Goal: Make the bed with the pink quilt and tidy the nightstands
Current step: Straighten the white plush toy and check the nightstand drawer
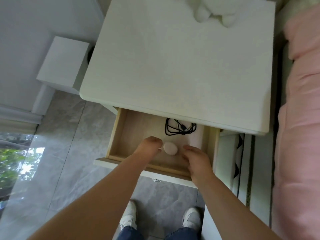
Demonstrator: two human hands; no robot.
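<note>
Head view: pale oval object (170,148) in drawer (119,130), long axis left-right; both hands' grip empty, uncurled.

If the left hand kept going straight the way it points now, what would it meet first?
Probably nothing at once: the left hand points up the open drawer, passing left of the pale oval object and the black cable. Depth is unclear.
</note>
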